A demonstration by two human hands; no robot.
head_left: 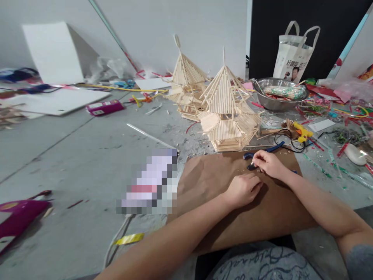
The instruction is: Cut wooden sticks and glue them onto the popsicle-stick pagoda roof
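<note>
My right hand (268, 162) is closed in a pinch over the brown paper sheet (210, 175), with a small pale piece, perhaps a stick end, at its fingertips. Right beside those fingers lies a blue-handled hand tool (275, 147), partly covered by the hand; its kind is unclear. My left hand (243, 189) is just nearer to me, low over the paper, with curled fingers whose tips are hidden. Beyond the paper stands a pavilion model of wooden sticks (225, 97) with a pointed roof. A second stick model (188, 74) is behind it to the left.
A metal bowl (276, 104) holds packed sticks, with a white bag (293, 58) behind it. On the right lie a yellow glue gun (303, 132), its black cable and scattered scraps. A pixelated phone-like object (151, 179) lies left of the paper, and purple packs (105, 108) farther left.
</note>
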